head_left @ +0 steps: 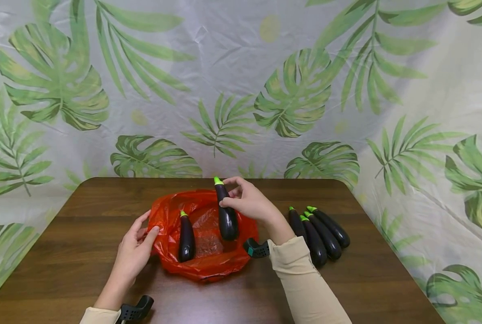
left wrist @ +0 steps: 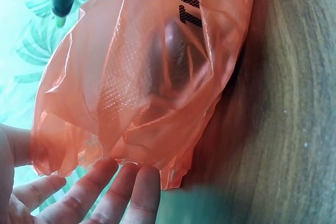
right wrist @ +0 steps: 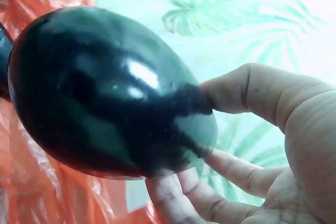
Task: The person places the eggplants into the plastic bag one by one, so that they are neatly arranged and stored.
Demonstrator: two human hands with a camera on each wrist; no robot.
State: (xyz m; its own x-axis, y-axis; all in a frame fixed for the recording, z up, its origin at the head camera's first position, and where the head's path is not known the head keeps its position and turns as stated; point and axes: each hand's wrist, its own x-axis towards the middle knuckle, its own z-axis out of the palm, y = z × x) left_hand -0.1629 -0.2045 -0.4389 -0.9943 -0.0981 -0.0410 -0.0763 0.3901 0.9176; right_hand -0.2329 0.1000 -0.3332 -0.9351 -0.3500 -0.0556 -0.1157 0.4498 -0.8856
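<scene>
A red plastic bag (head_left: 206, 265) lies on the table with its mouth spread wide. One dark eggplant (head_left: 187, 240) with a green stem end rests inside, toward the left. My right hand (head_left: 247, 200) holds a second eggplant (head_left: 228, 220) over the bag's opening, stem end up, thumb on one side and fingers on the other. In the right wrist view this eggplant (right wrist: 110, 93) fills much of the picture. At the bag's left rim, my left hand (head_left: 137, 245) grips the plastic between thumb and fingers. Through the bag (left wrist: 131, 77), the left wrist view shows a dark shape and black lettering.
Several more eggplants (head_left: 326, 234) lie side by side on the brown wooden table (head_left: 370, 270), right of the bag and close by the right forearm. Behind the table's far edge hangs a pale cloth (head_left: 233, 67) printed with green leaves. Each wrist wears a black band.
</scene>
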